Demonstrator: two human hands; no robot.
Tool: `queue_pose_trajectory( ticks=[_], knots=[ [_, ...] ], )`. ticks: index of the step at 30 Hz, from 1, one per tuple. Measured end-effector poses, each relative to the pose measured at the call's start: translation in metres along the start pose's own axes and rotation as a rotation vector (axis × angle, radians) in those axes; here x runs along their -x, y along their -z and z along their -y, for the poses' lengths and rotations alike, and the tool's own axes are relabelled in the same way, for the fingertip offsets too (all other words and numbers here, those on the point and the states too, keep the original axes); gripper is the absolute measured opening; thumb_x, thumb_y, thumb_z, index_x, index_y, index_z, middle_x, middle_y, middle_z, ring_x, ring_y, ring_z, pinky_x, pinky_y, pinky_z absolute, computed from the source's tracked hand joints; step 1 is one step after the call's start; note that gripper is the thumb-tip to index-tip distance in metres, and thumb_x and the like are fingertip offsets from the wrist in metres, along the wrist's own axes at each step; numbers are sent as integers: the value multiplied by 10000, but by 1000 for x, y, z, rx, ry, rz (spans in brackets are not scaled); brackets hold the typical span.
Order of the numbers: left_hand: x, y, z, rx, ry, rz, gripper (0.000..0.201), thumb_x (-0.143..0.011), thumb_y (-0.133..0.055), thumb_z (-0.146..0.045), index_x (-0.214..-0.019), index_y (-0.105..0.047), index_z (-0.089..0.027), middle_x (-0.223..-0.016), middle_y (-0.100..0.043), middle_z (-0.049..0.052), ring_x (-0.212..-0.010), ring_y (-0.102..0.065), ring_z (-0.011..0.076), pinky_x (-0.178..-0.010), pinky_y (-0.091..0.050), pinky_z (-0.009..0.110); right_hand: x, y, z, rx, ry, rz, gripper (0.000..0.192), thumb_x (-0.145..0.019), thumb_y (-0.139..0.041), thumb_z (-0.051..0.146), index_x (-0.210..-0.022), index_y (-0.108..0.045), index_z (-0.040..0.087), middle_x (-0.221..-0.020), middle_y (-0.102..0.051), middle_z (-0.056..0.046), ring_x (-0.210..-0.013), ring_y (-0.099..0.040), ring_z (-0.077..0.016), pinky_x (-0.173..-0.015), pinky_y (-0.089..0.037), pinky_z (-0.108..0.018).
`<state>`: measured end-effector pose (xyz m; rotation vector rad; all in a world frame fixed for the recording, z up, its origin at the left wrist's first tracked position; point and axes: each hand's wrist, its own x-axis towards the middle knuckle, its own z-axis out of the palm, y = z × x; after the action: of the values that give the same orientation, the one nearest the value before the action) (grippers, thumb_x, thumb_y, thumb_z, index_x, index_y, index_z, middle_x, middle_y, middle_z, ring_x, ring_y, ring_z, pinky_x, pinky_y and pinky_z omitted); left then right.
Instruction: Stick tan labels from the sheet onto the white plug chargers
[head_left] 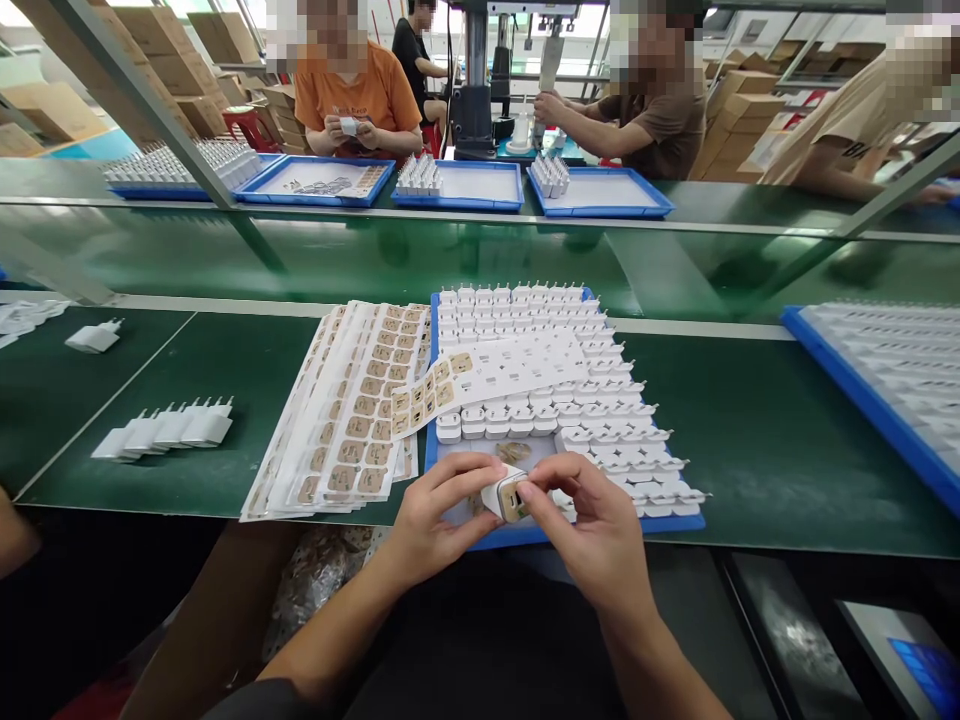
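Note:
My left hand grips a white phone charger between thumb and fingers, over the near edge of a blue tray. A tan label with a dark port opening covers the charger's end face. My right hand is closed at that end, thumb and forefinger pinching the label's edge against the charger. Rows of white chargers fill most of the tray, prongs showing. Across them lies a partly used label sheet, tan labels left at one end. A stack of label sheets lies left of the tray.
Several chargers stand in a row on the green table at left, with one more charger beyond. Another full blue tray is at right. Across the divider, co-workers sit behind blue trays. A neighbour's arm shows at far left.

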<state>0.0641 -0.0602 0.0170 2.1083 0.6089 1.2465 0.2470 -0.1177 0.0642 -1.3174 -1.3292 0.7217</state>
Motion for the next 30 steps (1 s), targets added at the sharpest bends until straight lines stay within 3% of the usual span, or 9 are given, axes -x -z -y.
queue_pose_trajectory(
  ticks=[6,9,13,20,24,27,30],
  knots=[
    [0,-1,0,-25,-28,-35,385,-904,-712,-176,-1280,-636,-205,-1161,-685,99,-1074,-690,182,-932,-594,297,-1,-4,2,133,82,-22,73,-923,-663,193,-867,-640,236,-769,-646,15,-678,-624,-131,-648,-550,-272],
    [1,-2,1,-19,-39,-90,397,-887,-729,-157,-1269,-635,-209,-1155,-687,95,-1078,-688,189,-929,-598,310,-3,-6,1,196,125,-78,94,-896,-698,206,-969,-649,239,-886,-626,-17,-730,-622,-140,-617,-578,-256],
    [2,-5,3,2,-32,-162,411,-880,-740,-162,-1270,-622,-210,-1161,-679,101,-1093,-681,203,-930,-600,336,0,-8,-2,1,-2,75,366,-826,-788,269,-1160,-639,273,-1068,-590,-60,-870,-637,-178,-578,-613,-237],
    [9,-16,7,52,-98,-283,496,-807,-795,-88,-1240,-601,-232,-1166,-656,86,-1089,-692,213,-889,-631,360,2,-14,-12,-474,-152,141,166,-924,-691,304,-1064,-776,336,-1019,-569,-45,-837,-632,-166,-631,-622,-278],
    [10,-19,8,1,-120,-307,500,-799,-796,-77,-1230,-594,-234,-1131,-657,75,-1067,-702,209,-878,-645,370,0,-14,-13,-492,-170,146,181,-968,-625,309,-1030,-793,330,-962,-561,-47,-807,-621,-165,-607,-598,-269],
    [8,-20,8,-43,-141,-333,440,-844,-760,-111,-1225,-586,-248,-1116,-648,65,-1075,-701,210,-879,-651,383,0,-17,-10,-426,-148,164,209,-900,-710,291,-1104,-742,326,-1059,-549,-51,-899,-612,-184,-650,-580,-268],
    [6,-22,7,-96,-188,-340,352,-894,-707,-138,-1209,-587,-240,-1118,-639,71,-1093,-699,222,-875,-656,400,1,-23,-8,-419,-118,113,271,-825,-775,238,-1072,-691,308,-1053,-532,-29,-864,-588,-160,-651,-534,-243]
  ],
)
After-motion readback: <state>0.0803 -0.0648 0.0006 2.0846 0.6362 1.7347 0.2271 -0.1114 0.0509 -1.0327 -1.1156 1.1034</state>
